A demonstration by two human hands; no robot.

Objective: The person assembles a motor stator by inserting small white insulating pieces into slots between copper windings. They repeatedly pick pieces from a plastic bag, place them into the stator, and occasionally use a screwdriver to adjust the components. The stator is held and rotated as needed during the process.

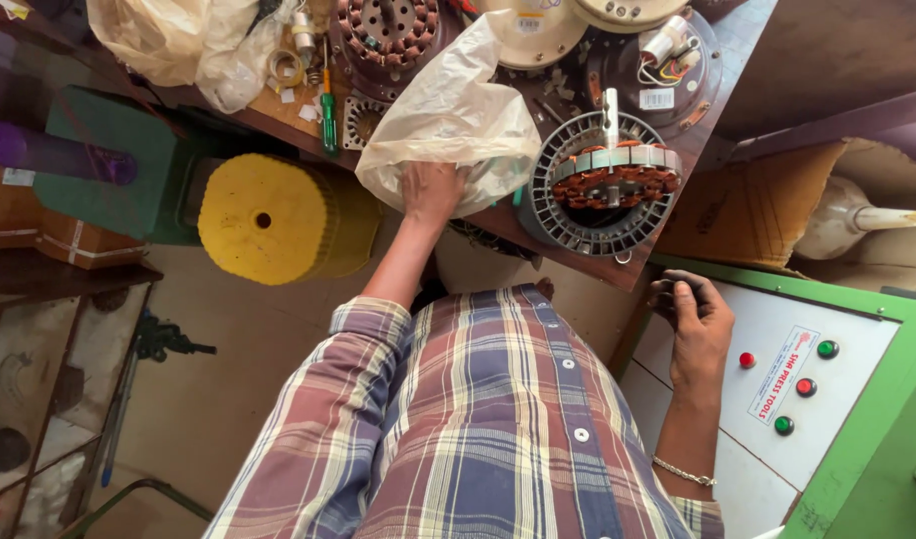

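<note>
My left hand (431, 190) grips the lower edge of a crumpled translucent plastic bag (455, 115) lying on the brown workbench (632, 268). Just right of the bag sits a round fan motor stator (603, 185) with copper windings and an upright shaft. My right hand (695, 317) rests with its fingers curled on the top left corner of a green and white control box (777, 449) that carries red and green buttons. My plaid shirt fills the bottom middle of the view.
More motor parts, a second stator (390, 32) and a green-handled screwdriver (328, 118) lie at the back of the bench. A yellow cylinder (273, 218) stands under the bench on the left. A cardboard box (752, 205) sits to the right, shelves at far left.
</note>
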